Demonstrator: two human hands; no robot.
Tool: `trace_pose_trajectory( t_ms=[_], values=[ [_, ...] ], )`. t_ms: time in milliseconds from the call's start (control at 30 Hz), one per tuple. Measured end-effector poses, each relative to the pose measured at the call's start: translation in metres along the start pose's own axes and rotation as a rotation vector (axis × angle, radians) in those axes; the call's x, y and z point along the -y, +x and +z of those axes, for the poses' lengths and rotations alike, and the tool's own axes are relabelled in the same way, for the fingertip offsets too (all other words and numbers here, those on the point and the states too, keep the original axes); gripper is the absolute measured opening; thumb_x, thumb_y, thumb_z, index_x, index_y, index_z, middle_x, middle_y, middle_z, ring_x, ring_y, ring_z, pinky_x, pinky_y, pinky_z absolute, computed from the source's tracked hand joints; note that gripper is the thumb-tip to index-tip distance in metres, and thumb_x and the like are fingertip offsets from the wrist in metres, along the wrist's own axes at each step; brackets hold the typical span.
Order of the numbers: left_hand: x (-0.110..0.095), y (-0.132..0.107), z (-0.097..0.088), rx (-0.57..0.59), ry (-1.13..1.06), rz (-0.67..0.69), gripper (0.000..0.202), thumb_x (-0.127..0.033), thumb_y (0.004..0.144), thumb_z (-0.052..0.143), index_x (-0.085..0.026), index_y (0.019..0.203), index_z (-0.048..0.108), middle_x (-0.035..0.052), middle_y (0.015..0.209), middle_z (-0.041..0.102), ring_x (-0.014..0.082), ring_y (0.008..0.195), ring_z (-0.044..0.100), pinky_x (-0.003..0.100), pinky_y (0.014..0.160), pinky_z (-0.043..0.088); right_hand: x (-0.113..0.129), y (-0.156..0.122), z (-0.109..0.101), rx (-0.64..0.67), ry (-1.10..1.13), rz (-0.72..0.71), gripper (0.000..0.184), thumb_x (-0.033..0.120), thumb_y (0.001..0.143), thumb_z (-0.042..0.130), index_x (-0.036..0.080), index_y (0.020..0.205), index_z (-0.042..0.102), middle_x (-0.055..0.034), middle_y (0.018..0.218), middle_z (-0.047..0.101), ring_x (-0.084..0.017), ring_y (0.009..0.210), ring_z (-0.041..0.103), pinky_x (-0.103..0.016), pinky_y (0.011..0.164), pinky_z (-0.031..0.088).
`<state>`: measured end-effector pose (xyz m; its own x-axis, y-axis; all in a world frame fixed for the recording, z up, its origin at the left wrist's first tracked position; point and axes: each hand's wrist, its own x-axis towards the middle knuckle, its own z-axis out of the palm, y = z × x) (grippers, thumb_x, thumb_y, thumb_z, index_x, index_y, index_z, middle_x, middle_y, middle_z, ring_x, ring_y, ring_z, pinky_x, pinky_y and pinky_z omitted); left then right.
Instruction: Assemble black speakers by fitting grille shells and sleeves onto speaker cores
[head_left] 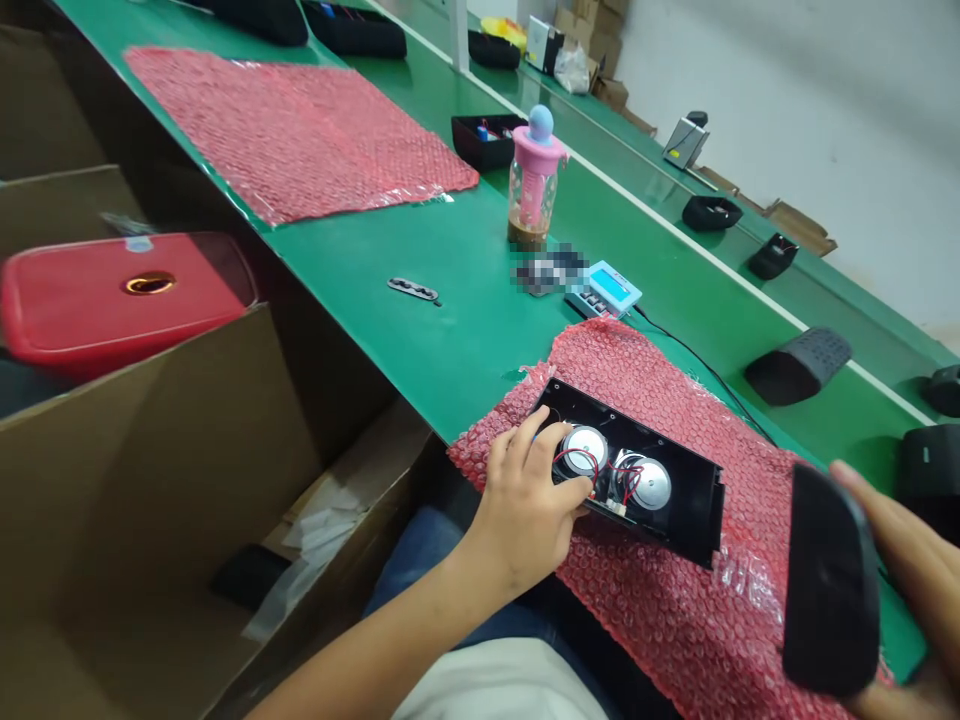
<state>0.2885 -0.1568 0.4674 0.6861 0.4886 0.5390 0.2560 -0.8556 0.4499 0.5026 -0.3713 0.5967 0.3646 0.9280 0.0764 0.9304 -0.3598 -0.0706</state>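
Note:
My left hand [529, 500] grips the near left end of an open black speaker housing [686, 500], fingers over its edge and thumb by the wires. Inside the housing, two round silver speaker drivers [585, 451] show their backs, with thin red wires [626, 470] running between them. The housing is tilted above a sheet of red bubble wrap [757, 500]. At the right edge, my right hand [911, 560] is closed around a smooth black speaker case [831, 580], seen end-on with its rounded side. Part of that hand lies outside the picture.
Beyond the wrap stand a blue device with a screen [606, 290], its black cable [697, 370], and a pink-lidded bottle [534, 185]. A small grey strip [414, 291] lies on the green table [360, 330]. Black speakers [799, 365] line the belt. Cardboard boxes [165, 500] stand at left.

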Motion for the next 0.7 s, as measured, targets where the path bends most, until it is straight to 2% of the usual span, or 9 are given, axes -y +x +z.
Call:
trace_pose_trajectory(
  t_ms=[100, 167, 267, 333, 500, 700],
  values=[
    [0.001, 0.001, 0.000, 0.003, -0.005, -0.016, 0.012, -0.015, 0.072, 0.064, -0.023, 0.078, 0.070, 0.0121, 0.120, 0.047, 0.0384, 0.122, 0.039, 0.056, 0.092, 0.036, 0.022, 0.031, -0.010, -0.081, -0.046, -0.081, 0.113, 0.063, 0.059, 0.068, 0.028, 0.149, 0.010, -0.0112, 0.135, 0.049, -0.038, 0.107, 0.058, -0.048, 0.081, 0.054],
    [0.001, 0.002, 0.000, 0.008, -0.005, -0.020, 0.012, -0.017, 0.070, 0.067, -0.024, 0.078, 0.070, 0.0110, 0.117, 0.050, 0.0379, 0.120, 0.041, 0.056, 0.092, 0.036, 0.034, 0.049, -0.010, -0.068, -0.054, -0.068, 0.113, 0.069, 0.061, 0.063, 0.025, 0.150, 0.009, -0.0130, 0.132, 0.052, -0.038, 0.103, 0.061, -0.045, 0.074, 0.056],
    [0.001, 0.002, -0.001, 0.014, -0.004, -0.023, 0.011, -0.018, 0.067, 0.071, -0.025, 0.077, 0.071, 0.0100, 0.113, 0.054, 0.0370, 0.117, 0.044, 0.054, 0.092, 0.037, 0.047, 0.072, -0.002, -0.016, -0.144, -0.113, 0.109, 0.072, 0.064, 0.060, 0.023, 0.149, 0.011, -0.0140, 0.114, 0.063, -0.034, 0.077, 0.067, -0.040, 0.055, 0.055],
    [0.000, 0.002, -0.001, 0.014, 0.005, -0.032, 0.011, -0.019, 0.068, 0.071, -0.025, 0.077, 0.072, 0.0097, 0.112, 0.055, 0.0358, 0.116, 0.045, 0.053, 0.092, 0.037, 0.057, 0.084, 0.006, 0.005, -0.200, -0.178, 0.108, 0.072, 0.065, 0.059, 0.023, 0.149, 0.012, -0.0133, 0.106, 0.066, -0.032, 0.067, 0.067, -0.038, 0.048, 0.052],
    [0.000, 0.001, 0.000, 0.000, 0.019, -0.033, 0.012, -0.021, 0.070, 0.069, -0.026, 0.080, 0.073, 0.0094, 0.107, 0.056, 0.0340, 0.114, 0.045, 0.051, 0.090, 0.038, 0.077, 0.103, 0.020, 0.061, -0.187, -0.260, 0.103, 0.072, 0.068, 0.058, 0.027, 0.149, 0.014, -0.0093, 0.100, 0.067, -0.028, 0.064, 0.066, -0.035, 0.049, 0.050],
    [0.000, 0.003, -0.001, 0.006, 0.011, -0.034, 0.011, -0.025, 0.070, 0.071, -0.027, 0.081, 0.073, 0.0111, 0.109, 0.055, 0.0331, 0.110, 0.046, 0.050, 0.088, 0.038, 0.089, 0.109, 0.024, 0.089, -0.205, -0.287, 0.100, 0.072, 0.069, 0.057, 0.026, 0.149, 0.017, -0.0105, 0.108, 0.065, -0.026, 0.065, 0.066, -0.033, 0.049, 0.050]
  ],
)
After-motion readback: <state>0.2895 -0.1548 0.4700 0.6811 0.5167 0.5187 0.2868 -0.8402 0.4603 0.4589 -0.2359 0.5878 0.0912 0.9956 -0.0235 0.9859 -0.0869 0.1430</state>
